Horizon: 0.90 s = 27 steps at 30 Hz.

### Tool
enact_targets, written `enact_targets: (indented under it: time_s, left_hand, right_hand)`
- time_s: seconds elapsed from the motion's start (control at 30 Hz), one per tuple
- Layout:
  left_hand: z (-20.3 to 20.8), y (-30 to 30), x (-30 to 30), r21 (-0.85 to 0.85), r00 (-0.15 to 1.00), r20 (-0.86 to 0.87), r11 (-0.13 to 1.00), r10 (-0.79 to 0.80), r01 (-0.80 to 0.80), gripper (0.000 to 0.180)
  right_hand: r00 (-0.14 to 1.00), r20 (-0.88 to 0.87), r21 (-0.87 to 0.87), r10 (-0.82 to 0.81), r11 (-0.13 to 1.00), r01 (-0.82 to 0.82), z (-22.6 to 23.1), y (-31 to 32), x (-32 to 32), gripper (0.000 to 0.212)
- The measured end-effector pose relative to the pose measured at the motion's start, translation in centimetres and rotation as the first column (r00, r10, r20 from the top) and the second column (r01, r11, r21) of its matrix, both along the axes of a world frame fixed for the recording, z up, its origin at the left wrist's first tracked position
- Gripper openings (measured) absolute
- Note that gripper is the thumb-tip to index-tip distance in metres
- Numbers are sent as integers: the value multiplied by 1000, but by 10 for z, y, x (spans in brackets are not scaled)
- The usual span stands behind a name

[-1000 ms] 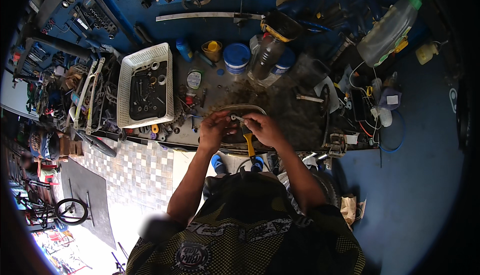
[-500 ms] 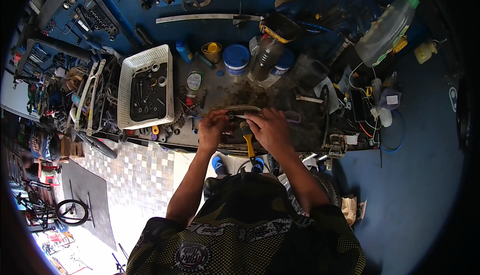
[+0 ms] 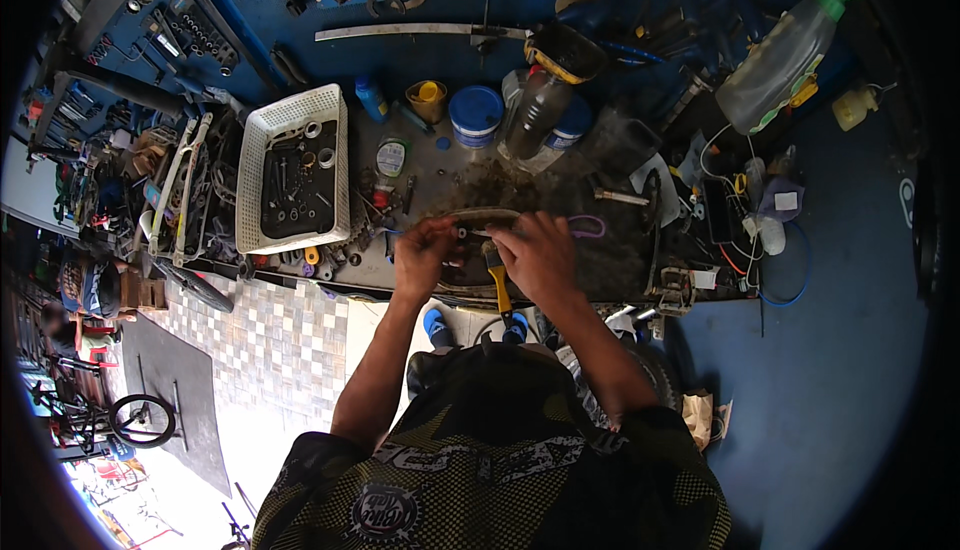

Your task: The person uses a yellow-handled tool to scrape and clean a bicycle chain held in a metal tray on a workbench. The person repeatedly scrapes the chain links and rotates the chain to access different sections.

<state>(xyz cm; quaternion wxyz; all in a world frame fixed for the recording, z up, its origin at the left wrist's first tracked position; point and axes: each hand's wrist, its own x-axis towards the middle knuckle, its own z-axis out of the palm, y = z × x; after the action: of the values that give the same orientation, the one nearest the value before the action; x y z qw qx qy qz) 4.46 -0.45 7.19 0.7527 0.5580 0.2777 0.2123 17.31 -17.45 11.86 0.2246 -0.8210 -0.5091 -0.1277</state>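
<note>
Over the near edge of the workbench (image 3: 610,260) my two hands face each other. My left hand (image 3: 424,255) is closed, its fingertips pinching a small round metal part (image 3: 462,234). My right hand (image 3: 542,258) is closed too, thumb and fingers together on a thin, pale, slender piece (image 3: 480,233) that points at the round part; its kind is too small to tell. Beneath both hands lies a shallow round pan (image 3: 490,213), its inside mostly hidden. A paintbrush with a yellow handle (image 3: 500,282) rests across its near side, beside my right hand.
To the left stands a white perforated basket (image 3: 343,190) with small metal parts. Behind are a blue-lidded tub (image 3: 474,110), a yellow cup (image 3: 428,96) and a dark bottle (image 3: 530,122). A spray bottle (image 3: 775,70) hangs right. Bike frame parts (image 3: 185,190) crowd the left.
Both hands stay nearly in place over the pan, with slight finger shifts around the small round part. The whole view has moved a little.
</note>
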Motion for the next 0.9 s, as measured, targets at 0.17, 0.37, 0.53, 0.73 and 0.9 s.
enact_targets:
  time_s: [0.17,0.37,0.53,0.73,0.9]
  left_hand:
    - [8,0,0,-121,1000,-1,993,-7,7,24]
    - [6,-3,1,-151,999,17,988,-28,31,25]
    - [-4,-6,1,-160,1000,-4,987,-26,25,25]
    - [-21,-2,2,-114,1000,5,993,-25,26,21]
    - [-31,-3,-3,-55,1000,-5,998,20,-20,21]
  right_hand:
    - [975,-219,55,21,998,-9,-4,-1,3,16]
    - [900,-425,138,94,990,-38,-7,-1,5,19]
    - [837,-532,139,130,988,-65,-24,-2,9,23]
    - [517,-846,108,129,992,-70,-51,2,11,24]
    - [728,-681,-2,83,993,-115,-63,-4,10,23]
